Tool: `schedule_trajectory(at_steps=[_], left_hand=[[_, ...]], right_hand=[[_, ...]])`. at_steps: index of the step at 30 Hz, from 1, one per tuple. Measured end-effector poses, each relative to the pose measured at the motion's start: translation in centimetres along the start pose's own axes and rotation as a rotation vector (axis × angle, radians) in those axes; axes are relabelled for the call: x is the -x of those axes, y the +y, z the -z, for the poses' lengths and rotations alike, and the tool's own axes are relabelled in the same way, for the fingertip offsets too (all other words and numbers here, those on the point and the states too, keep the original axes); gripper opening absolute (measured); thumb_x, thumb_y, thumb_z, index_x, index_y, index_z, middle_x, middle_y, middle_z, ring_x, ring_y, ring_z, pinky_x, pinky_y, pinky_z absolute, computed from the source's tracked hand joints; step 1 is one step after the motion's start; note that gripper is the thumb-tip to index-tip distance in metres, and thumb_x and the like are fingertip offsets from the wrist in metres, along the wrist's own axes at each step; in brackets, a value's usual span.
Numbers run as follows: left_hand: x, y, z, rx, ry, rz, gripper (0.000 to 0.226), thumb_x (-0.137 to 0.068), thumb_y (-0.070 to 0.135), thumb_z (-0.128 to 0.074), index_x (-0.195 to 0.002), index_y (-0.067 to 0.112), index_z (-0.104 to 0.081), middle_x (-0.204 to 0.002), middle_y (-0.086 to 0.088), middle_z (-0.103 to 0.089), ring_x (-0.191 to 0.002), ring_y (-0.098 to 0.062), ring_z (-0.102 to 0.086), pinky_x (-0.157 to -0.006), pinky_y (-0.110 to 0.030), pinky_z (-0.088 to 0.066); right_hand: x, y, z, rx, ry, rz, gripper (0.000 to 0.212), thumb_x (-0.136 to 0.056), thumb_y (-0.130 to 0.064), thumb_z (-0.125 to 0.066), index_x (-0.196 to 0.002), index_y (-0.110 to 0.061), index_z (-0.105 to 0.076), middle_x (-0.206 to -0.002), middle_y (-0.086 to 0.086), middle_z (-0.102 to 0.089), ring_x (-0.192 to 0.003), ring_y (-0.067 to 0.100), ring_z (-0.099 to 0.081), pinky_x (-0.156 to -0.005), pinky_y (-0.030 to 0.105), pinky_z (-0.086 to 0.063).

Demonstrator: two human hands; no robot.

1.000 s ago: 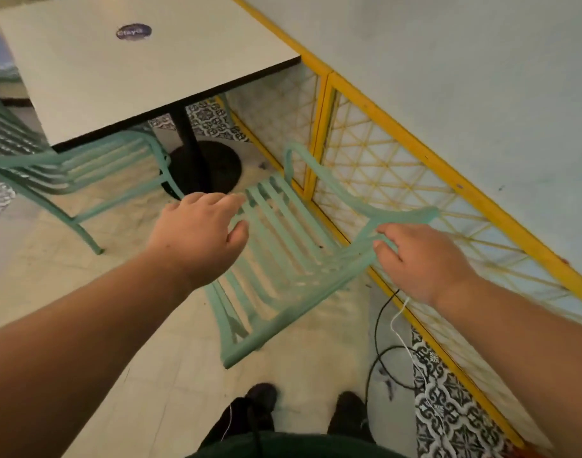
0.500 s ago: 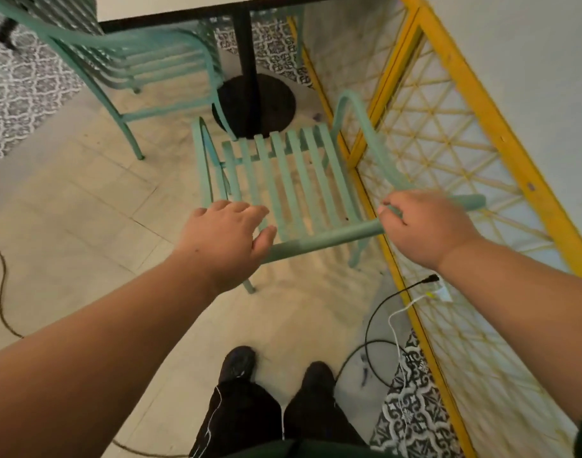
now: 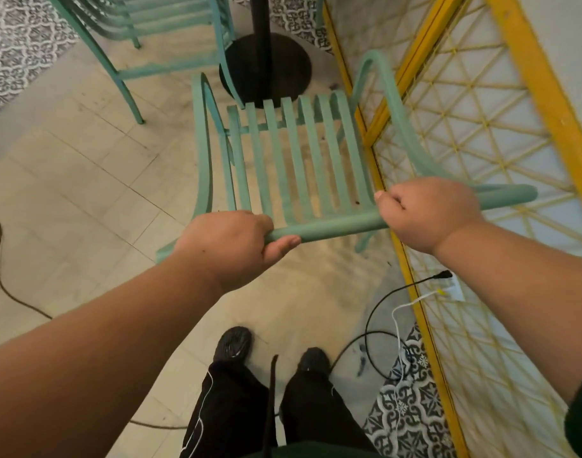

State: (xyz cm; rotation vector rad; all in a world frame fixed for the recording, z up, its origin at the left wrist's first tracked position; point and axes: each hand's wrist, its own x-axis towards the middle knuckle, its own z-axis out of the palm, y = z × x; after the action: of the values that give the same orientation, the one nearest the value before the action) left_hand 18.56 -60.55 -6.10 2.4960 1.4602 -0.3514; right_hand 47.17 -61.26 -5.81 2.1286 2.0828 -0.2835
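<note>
both hands (image 3: pixel 226 246) (image 3: pixel 425 213) grip green chair (image 3: pixel 296 150) top rail.

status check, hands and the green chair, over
Gripping chair top rail: left hand, right hand. Ahead of seat: table base. By the feet: cables on floor.

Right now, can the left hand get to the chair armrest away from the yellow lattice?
Probably yes: the left hand grips the back rail right beside that armrest, nothing between them.

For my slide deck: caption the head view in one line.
Left hand and right hand grip the top rail of a teal slatted chair beside a yellow lattice screen.
</note>
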Motion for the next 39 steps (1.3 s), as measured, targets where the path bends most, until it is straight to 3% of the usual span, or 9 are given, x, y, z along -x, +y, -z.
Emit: schedule_trajectory(at_steps=[8,13,23,29,39], left_hand=[[-5.2,-1.4,2.2,-0.029,-0.021,0.012,0.069,-0.085,0.083,-0.011,-0.077,0.029,-0.052,-0.064,0.006,-0.058,-0.054,-0.01,-0.055,-0.046,-0.029,-0.044],[-9.1,-2.6,3.4,-0.037,0.003,0.018,0.074,-0.084,0.086,-0.01,-0.076,0.027,-0.054,-0.064,0.004,-0.059,-0.056,-0.014,-0.057,-0.051,-0.034,-0.055],[-16.7,-5.0,6.0,-0.062,0.02,-0.028,0.077,-0.085,0.083,-0.011,-0.08,0.022,-0.057,-0.067,-0.001,-0.06,-0.056,-0.016,-0.056,-0.046,-0.03,-0.045],[-20.0,-6.0,7.2,-0.067,0.024,-0.037,0.078,-0.086,0.083,-0.012,-0.077,0.021,-0.057,-0.067,-0.003,-0.062,-0.057,-0.019,-0.057,-0.05,-0.033,-0.053],[-24.8,-7.1,9.2,-0.084,0.029,-0.011,0.079,-0.086,0.082,-0.012,-0.075,0.019,-0.058,-0.063,-0.002,-0.058,-0.053,-0.018,-0.053,-0.047,-0.033,-0.047]], right_hand=[[-5.5,1.1,1.1,0.021,0.037,0.009,0.051,-0.099,-0.039,-0.034,-0.059,-0.014,-0.055,-0.057,0.005,-0.053,-0.053,0.024,-0.049,-0.049,0.032,-0.035],[-9.4,1.9,1.7,0.06,0.063,0.014,0.048,-0.097,-0.036,-0.033,-0.06,-0.015,-0.054,-0.059,0.006,-0.053,-0.053,0.024,-0.046,-0.05,0.031,-0.03],[-17.5,3.6,3.0,0.073,0.134,0.008,0.05,-0.098,-0.037,-0.032,-0.062,-0.011,-0.055,-0.064,0.012,-0.053,-0.057,0.027,-0.045,-0.052,0.033,-0.03],[-21.0,4.5,3.6,0.07,0.163,0.02,0.05,-0.094,-0.041,-0.027,-0.063,-0.014,-0.055,-0.063,0.012,-0.053,-0.057,0.028,-0.045,-0.052,0.034,-0.032],[-26.6,5.6,4.7,0.097,0.198,0.013,0.05,-0.092,-0.042,-0.025,-0.066,-0.013,-0.057,-0.064,0.011,-0.051,-0.056,0.026,-0.041,-0.051,0.032,-0.029]])
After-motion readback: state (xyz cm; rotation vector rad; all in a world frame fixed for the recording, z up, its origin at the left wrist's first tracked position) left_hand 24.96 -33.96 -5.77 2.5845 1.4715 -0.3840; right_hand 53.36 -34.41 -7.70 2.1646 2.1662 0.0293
